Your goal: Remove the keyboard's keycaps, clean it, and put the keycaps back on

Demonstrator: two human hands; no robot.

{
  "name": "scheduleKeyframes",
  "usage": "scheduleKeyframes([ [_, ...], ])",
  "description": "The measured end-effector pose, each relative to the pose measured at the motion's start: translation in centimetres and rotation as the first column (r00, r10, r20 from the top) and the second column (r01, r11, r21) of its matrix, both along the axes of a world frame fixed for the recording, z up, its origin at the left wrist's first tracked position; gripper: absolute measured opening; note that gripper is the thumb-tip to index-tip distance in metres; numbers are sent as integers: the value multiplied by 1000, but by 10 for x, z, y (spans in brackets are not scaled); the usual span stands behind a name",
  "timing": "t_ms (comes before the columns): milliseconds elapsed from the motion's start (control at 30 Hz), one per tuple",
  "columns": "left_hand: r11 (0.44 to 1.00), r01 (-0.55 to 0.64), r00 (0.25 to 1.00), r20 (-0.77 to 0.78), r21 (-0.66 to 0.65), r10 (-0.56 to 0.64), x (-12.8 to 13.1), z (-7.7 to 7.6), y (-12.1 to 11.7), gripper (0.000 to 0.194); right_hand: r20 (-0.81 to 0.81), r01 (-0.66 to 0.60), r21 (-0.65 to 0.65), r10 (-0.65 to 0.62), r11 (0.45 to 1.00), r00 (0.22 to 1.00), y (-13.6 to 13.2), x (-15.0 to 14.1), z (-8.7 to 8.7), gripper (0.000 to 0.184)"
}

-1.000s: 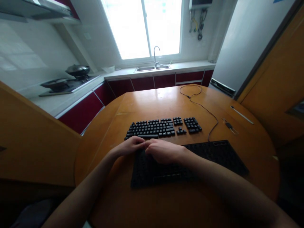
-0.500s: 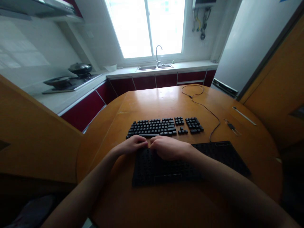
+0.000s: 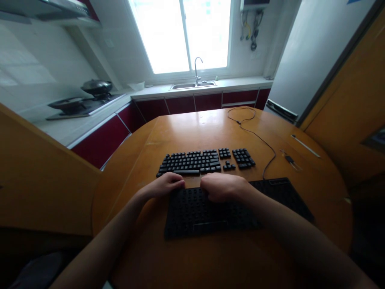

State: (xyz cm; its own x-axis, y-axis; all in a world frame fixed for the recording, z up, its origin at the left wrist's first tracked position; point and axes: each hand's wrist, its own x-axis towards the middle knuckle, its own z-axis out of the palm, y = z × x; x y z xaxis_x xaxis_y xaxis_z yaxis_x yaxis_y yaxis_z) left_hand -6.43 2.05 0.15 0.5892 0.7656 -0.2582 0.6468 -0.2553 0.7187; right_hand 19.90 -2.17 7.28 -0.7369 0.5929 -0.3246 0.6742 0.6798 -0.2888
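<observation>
A black keyboard base, its keycaps off, lies on the table in front of me. My left hand is at its upper left corner, fingers curled and pressed together; whatever they may hold is hidden. Over the base's upper edge, my right hand is closed with bent fingers, and anything in its pinch is too small to make out. Just beyond both hands, loose black keycaps lie set out in keyboard order, with the long spacebar keycap at the front.
The round wooden table carries a cable that runs from the base to the far edge. At the right lie a small wire puller with a dark middle and a thin pale stick. Beyond are a sink and stove.
My right hand has moved a little to the right, away from my left hand, opening a gap between them. My left hand stays at the corner. The whole view has shifted slightly.
</observation>
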Motion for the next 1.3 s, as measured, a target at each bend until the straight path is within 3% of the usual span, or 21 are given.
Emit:
scheduleKeyframes([
  [233, 998, -9, 1000, -19, 56, 10, 6, 5, -6, 43, -7, 3, -11, -3, 1000, 1000, 0, -1, -3, 24],
  [533, 989, -34, 998, -49, 147, 42, 4, -9, -7, 45, -37, -18, 22, 19, 1000, 999, 1, 0, -6, 19],
  [633, 987, -19, 998, -52, 160, 28, 3, -10, -6, 46, -149, -43, 58, 51, 997, 988, 0, 0, -5, 16],
  [767, 983, -11, 998, -53, 185, 21, 5, -7, -7, 44, -392, 33, 200, 49, 979, 918, -10, -6, -22, 18],
  [867, 985, -23, 999, -45, 172, 31, 6, -5, -8, 42, -378, 21, 269, 86, 963, 922, -24, -4, -42, 15],
  [967, 990, -14, 999, -46, 142, 21, 6, -5, -8, 40, -397, 177, 266, -59, 947, 916, -38, 7, -54, 16],
  [1033, 990, -3, 999, -45, 141, 10, 6, -6, -8, 39, -485, 315, 226, -174, 922, 857, -44, 15, -57, 20],
  [1100, 989, 1, 999, -47, 145, 6, 5, -7, -7, 39, -575, 354, 186, -191, 917, 795, -48, 17, -60, 25],
  [1200, 986, -1, 999, -47, 165, 9, 4, -8, -7, 39, -630, 254, 190, -81, 948, 773, -51, 11, -64, 28],
  [1300, 984, -7, 999, -51, 178, 16, 4, -8, -7, 39, -577, 124, 226, 30, 966, 816, -52, 5, -67, 25],
])
